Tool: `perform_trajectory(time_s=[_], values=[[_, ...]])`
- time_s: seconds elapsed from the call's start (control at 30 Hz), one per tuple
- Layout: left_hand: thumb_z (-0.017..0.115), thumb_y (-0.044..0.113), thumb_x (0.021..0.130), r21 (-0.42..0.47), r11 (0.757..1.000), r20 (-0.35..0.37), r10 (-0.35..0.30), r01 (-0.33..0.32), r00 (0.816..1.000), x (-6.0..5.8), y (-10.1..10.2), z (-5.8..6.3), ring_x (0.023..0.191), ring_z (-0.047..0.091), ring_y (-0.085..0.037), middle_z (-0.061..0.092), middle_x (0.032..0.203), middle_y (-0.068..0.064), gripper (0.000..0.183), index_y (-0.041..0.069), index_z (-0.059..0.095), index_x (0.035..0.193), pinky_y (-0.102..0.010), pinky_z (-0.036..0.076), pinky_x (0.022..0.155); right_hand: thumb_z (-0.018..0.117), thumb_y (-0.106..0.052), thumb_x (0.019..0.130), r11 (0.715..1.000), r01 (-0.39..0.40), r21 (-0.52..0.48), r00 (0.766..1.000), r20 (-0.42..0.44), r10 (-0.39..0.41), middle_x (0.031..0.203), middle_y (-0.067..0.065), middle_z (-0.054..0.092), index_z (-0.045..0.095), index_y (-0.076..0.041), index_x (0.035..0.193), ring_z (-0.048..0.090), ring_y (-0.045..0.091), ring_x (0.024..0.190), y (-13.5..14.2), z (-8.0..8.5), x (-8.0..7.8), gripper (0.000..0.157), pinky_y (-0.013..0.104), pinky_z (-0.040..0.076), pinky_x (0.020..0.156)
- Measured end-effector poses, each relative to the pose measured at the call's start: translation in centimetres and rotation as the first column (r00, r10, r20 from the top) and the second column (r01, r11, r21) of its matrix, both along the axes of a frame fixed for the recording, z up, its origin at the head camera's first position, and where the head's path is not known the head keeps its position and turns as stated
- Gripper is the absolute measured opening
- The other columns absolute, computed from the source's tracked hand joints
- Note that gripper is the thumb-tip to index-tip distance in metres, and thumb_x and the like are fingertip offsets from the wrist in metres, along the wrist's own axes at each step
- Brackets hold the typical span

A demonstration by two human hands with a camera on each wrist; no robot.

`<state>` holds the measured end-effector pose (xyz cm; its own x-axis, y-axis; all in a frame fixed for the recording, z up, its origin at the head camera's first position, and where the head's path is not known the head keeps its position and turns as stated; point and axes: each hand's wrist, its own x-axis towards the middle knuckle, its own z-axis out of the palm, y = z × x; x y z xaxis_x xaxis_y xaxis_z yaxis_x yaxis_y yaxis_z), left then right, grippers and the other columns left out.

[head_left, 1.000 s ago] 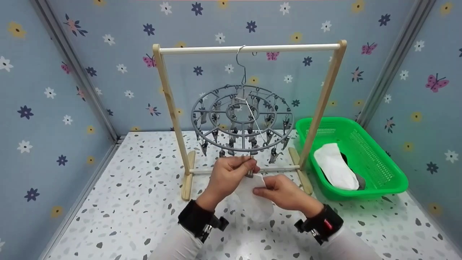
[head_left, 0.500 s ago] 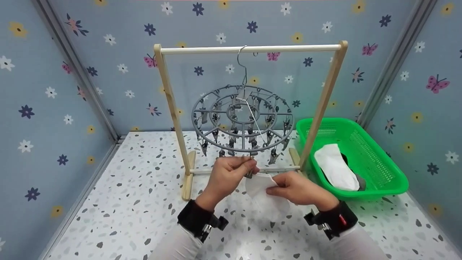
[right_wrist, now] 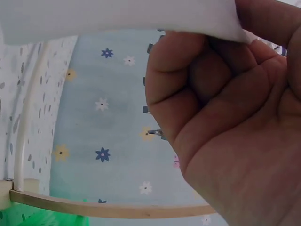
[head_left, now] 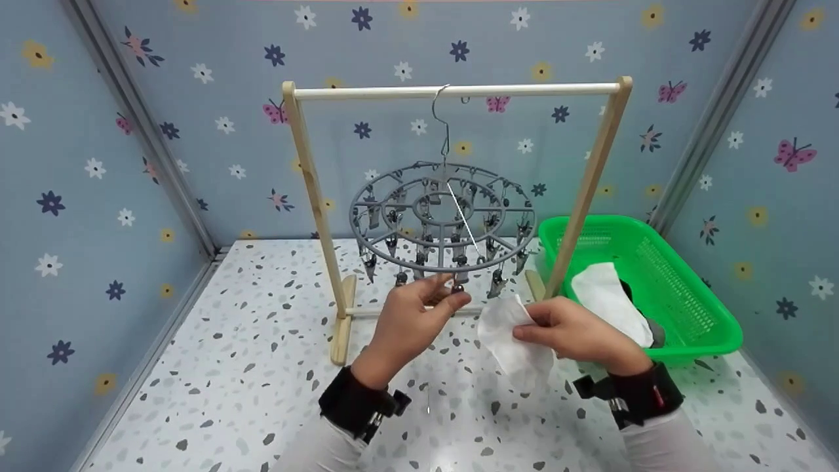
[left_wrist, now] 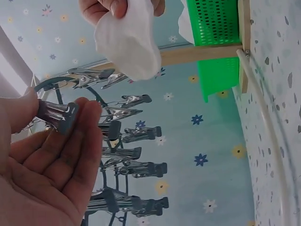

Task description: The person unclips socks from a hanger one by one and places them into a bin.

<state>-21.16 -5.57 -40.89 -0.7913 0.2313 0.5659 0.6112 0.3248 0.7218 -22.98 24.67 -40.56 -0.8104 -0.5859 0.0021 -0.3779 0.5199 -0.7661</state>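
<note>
My right hand (head_left: 573, 328) pinches a white sock (head_left: 508, 331) between thumb and fingers; the sock hangs down to the right of my left hand. It shows at the top of the left wrist view as a limp white sock (left_wrist: 129, 40), apart from the clips. My left hand (head_left: 416, 314) is below the front rim of a round grey clip hanger (head_left: 440, 269), its thumb and fingers loosely parted around one metal-and-grey clip (left_wrist: 57, 114). That clip's jaws hold nothing. Several other clips (left_wrist: 141, 134) dangle bare from the rings.
The hanger hooks onto the white top bar (head_left: 524, 89) of a wooden stand (head_left: 590, 177). On the right, a green basket (head_left: 688, 295) contains another white sock (head_left: 609, 301) and something dark beneath it. A lower crossbar (head_left: 367, 311) runs close above the speckled table (head_left: 262, 367).
My right hand has drawn the sock away to the right, off the clip. The left hand's fingers have loosened from the clip, which has risen slightly, and the hanger has tilted.
</note>
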Motion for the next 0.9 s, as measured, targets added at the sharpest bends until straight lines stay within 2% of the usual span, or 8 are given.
perform_trajectory(time_s=[0.1, 0.27, 0.43, 0.57, 0.67, 0.73, 0.8, 0.9], values=[[0.084, 0.035, 0.101, -0.097, 0.995, 0.025, 0.021, -0.019, 0.999, 0.6, -0.4, 0.9, 0.096, 0.083, -0.021, 0.085, 0.109, -0.006, 0.057, -0.005, 0.072, 0.139, -0.039, 0.067, 0.087, 0.075, -0.023, 0.109, 1.0, 0.01, -0.002, 1.0, 0.011, -0.01, 0.069, -0.008, 0.042, 0.064, -0.01, 0.087, 0.043, 0.009, 0.059, 0.8, 0.4, 0.0, 0.028, 0.023, 0.036, 0.055], [0.081, 0.044, 0.102, -0.242, 0.97, 0.08, 0.029, -0.009, 0.996, 1.8, -1.5, 2.6, 0.101, 0.082, -0.025, 0.084, 0.117, -0.007, 0.059, -0.002, 0.073, 0.14, -0.046, 0.066, 0.088, 0.075, -0.019, 0.108, 0.999, 0.026, -0.043, 1.0, -0.008, -0.026, 0.073, -0.006, 0.044, 0.068, -0.007, 0.092, 0.041, 0.01, 0.067, 2.4, 1.1, 0.1, 0.021, 0.026, 0.034, 0.061], [0.079, 0.044, 0.104, -0.337, 0.941, 0.081, 0.036, -0.006, 0.996, 2.7, -3.0, 4.3, 0.102, 0.082, -0.026, 0.082, 0.123, -0.012, 0.05, 0.002, 0.08, 0.131, -0.045, 0.066, 0.093, 0.071, -0.016, 0.111, 0.991, 0.055, -0.121, 0.998, 0.016, -0.054, 0.085, 0.0, 0.065, 0.077, 0.0, 0.115, 0.06, 0.011, 0.076, 4.4, 1.8, 0.2, 0.018, 0.024, 0.051, 0.067], [0.075, 0.046, 0.107, -0.374, 0.927, 0.095, 0.016, 0.021, 0.995, 2.9, -4.9, 5.3, 0.102, 0.082, -0.021, 0.085, 0.115, -0.003, 0.037, 0.013, 0.086, 0.12, -0.046, 0.066, 0.093, 0.069, -0.016, 0.112, 0.973, 0.13, -0.191, 0.991, 0.033, -0.126, 0.092, 0.006, 0.075, 0.075, 0.005, 0.126, 0.072, 0.015, 0.077, 6.1, 2.2, 0.1, 0.026, 0.027, 0.061, 0.068], [0.075, 0.045, 0.107, -0.363, 0.931, 0.114, -0.002, 0.044, 0.993, 2.8, -7.0, 5.8, 0.095, 0.08, -0.016, 0.085, 0.108, 0.004, 0.031, 0.018, 0.088, 0.115, -0.045, 0.066, 0.087, 0.069, -0.017, 0.113, 0.935, 0.234, -0.268, 0.972, 0.044, -0.231, 0.094, 0.007, 0.077, 0.073, 0.008, 0.133, 0.074, 0.017, 0.076, 7.0, 2.2, -0.2, 0.033, 0.029, 0.064, 0.067], [0.077, 0.041, 0.107, -0.329, 0.944, 0.109, 0.011, 0.026, 0.994, 2.6, -8.6, 6.0, 0.091, 0.079, -0.014, 0.084, 0.104, 0.005, 0.027, 0.019, 0.088, 0.115, -0.042, 0.066, 0.084, 0.068, -0.02, 0.113, 0.891, 0.317, -0.324, 0.947, 0.056, -0.316, 0.095, 0.005, 0.078, 0.07, 0.01, 0.138, 0.074, 0.016, 0.075, 7.5, 2.1, -0.4, 0.039, 0.029, 0.065, 0.067], [0.078, 0.035, 0.106, -0.277, 0.96, 0.087, 0.058, -0.031, 0.995, 2.5, -10.2, 6.2, 0.087, 0.077, -0.013, 0.084, 0.101, 0.006, 0.022, 0.017, 0.088, 0.115, -0.037, 0.064, 0.079, 0.067, -0.024, 0.114, 0.844, 0.395, -0.364, 0.913, 0.056, -0.403, 0.096, 0.001, 0.078, 0.068, 0.011, 0.142, 0.073, 0.014, 0.075, 8.0, 2.0, -0.8, 0.044, 0.028, 0.064, 0.067], [0.08, 0.025, 0.106, -0.175, 0.967, 0.009, 0.19, -0.185, 0.982, 2.2, -12.1, 6.3, 0.086, 0.079, -0.015, 0.084, 0.098, 0.004, 0.017, 0.013, 0.087, 0.116, -0.025, 0.062, 0.077, 0.066, -0.03, 0.115, 0.787, 0.488, -0.378, 0.852, 0.01, -0.524, 0.092, -0.005, 0.074, 0.068, 0.011, 0.14, 0.068, 0.01, 0.072, 8.9, 1.7, -1.4, 0.048, 0.025, 0.06, 0.065]])
